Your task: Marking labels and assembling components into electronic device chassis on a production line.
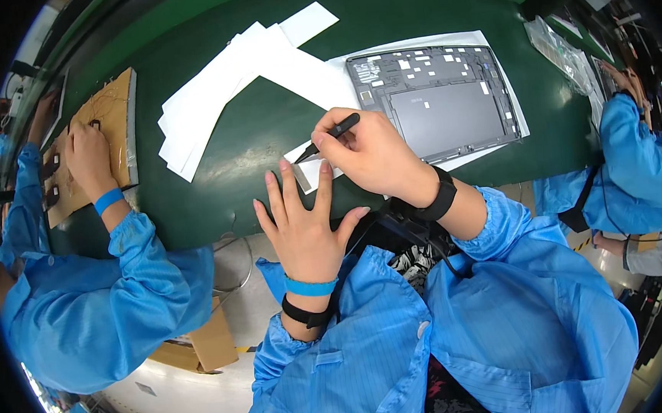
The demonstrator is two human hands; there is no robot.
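Observation:
My left hand [302,235] lies with its fingers spread, the fingertips resting at a small white sheet [312,185] near the table's front edge. A narrow grey strip [301,178] lies on that sheet, between two of the fingers. In my right hand [377,153] is a slim black pen-like tool [338,127], pinched between thumb and fingers. Its pointed tip comes down at the sheet's upper left, close to the grey strip; whether it touches cannot be seen. Just beyond the right hand, a dark grey tablet-shaped housing [447,114] with small white pieces rests on white paper.
Fanned white sheets [255,54] lie on the green table [211,27]. To the left, a co-worker's hand [88,154] works over a brown board [113,106]. A clear plastic bag [562,48] lies on the right, near another person in blue [642,154].

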